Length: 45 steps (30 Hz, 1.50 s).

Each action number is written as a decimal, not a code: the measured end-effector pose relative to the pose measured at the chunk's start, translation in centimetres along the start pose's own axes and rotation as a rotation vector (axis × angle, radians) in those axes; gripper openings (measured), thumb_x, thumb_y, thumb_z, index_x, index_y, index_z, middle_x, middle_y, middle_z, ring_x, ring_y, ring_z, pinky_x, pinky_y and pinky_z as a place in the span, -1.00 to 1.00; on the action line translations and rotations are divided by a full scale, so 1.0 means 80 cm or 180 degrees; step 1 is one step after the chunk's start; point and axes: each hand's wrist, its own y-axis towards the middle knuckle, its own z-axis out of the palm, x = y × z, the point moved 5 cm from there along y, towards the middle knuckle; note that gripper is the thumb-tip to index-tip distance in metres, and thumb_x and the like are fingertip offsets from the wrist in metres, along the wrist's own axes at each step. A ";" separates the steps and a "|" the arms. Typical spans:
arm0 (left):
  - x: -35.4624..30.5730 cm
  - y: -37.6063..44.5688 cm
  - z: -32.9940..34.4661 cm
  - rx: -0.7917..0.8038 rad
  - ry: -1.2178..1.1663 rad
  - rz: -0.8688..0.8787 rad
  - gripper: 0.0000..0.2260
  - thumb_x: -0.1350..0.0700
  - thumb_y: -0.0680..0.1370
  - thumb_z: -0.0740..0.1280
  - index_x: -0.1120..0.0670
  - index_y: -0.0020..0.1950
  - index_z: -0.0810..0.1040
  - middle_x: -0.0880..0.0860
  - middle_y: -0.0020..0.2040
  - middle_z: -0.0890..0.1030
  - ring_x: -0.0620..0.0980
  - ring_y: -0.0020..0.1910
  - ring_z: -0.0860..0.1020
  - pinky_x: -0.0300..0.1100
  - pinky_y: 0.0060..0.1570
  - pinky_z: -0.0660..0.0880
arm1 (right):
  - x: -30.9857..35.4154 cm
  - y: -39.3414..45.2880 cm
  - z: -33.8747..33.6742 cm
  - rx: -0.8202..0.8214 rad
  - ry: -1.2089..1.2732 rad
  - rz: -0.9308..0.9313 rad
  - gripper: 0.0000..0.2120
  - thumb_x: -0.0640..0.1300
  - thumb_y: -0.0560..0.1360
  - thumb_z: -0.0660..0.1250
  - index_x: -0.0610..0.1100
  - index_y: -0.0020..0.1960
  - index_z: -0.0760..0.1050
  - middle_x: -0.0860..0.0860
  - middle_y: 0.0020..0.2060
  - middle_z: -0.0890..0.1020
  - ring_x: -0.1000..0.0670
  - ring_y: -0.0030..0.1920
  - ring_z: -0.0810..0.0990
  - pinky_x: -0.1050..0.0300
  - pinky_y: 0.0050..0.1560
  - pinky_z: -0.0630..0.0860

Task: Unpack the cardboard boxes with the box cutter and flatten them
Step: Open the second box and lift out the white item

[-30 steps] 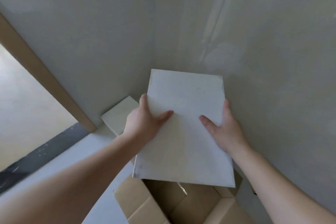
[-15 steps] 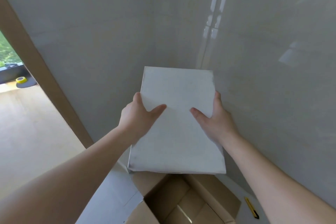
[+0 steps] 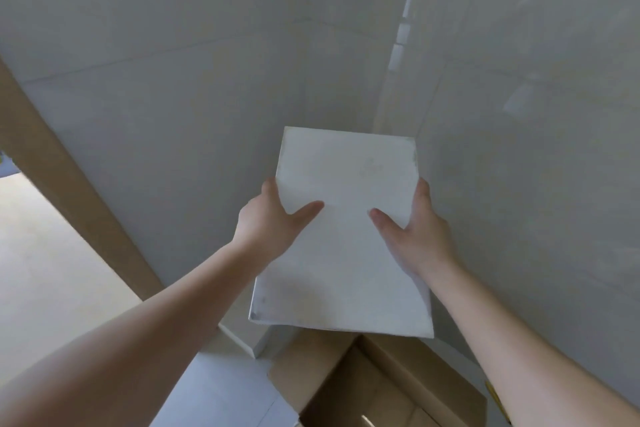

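Both hands hold a flat white slab (image 3: 346, 232) up in front of a pale wall corner (image 3: 311, 87): the left hand (image 3: 268, 224) grips its left edge at about 9 o'clock, thumb laid on the face, and the right hand (image 3: 415, 232) grips the right edge at about 3 o'clock, thumb likewise on top. The fingers of both go behind the slab and are hidden. Below, at 6 o'clock, a brown cardboard box (image 3: 374, 388) stands on the floor with its flaps open, just under the slab's near edge. At 4 o'clock, against the right arm, a thin yellow sliver (image 3: 495, 395) shows; it may be the cutter, but too little is visible to tell. A brown door frame (image 3: 69, 191) runs across at 9 o'clock. By my reading the box has been cut open and unpacking is under way, the slab being lifted clear; whether more lies inside cannot be seen, and the flattening is not yet done, as the box stands upright with its sides intact. No brand, label or writing can be read on the slab or the box.
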 end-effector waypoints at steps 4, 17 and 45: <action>0.047 0.078 -0.009 0.0271 -0.0043 0.0091 -0.37 -0.37 0.34 0.34 -0.08 0.27 0.29 -0.23 -0.14 0.46 -0.05 -0.17 0.45 -0.21 -0.27 0.34 | 0.013 0.036 0.073 -0.0021 0.0022 0.0261 -0.19 0.39 0.30 0.31 0.17 0.42 0.07 0.28 0.07 0.57 0.10 -0.02 0.58 0.20 -0.08 0.51; 0.173 0.204 0.113 0.0726 0.0623 0.0092 -0.33 -0.36 0.35 0.33 0.00 0.28 0.28 -0.01 -0.02 0.55 0.17 0.06 0.54 -0.17 -0.15 0.29 | -0.104 0.084 0.227 -0.0062 0.0134 0.0976 -0.15 0.36 0.34 0.31 0.12 0.47 0.00 0.17 0.12 0.60 0.02 0.03 0.61 0.08 0.03 0.53; 0.793 0.305 0.483 0.1595 0.1024 0.0032 -0.30 -0.34 0.32 0.39 -0.04 0.33 0.29 0.00 0.19 0.53 0.12 0.15 0.50 -0.09 0.05 0.40 | -0.517 0.008 0.841 0.0049 0.0409 0.2157 -0.06 0.41 0.30 0.31 0.08 0.51 0.00 0.15 0.33 0.45 0.01 0.28 0.49 0.02 0.27 0.44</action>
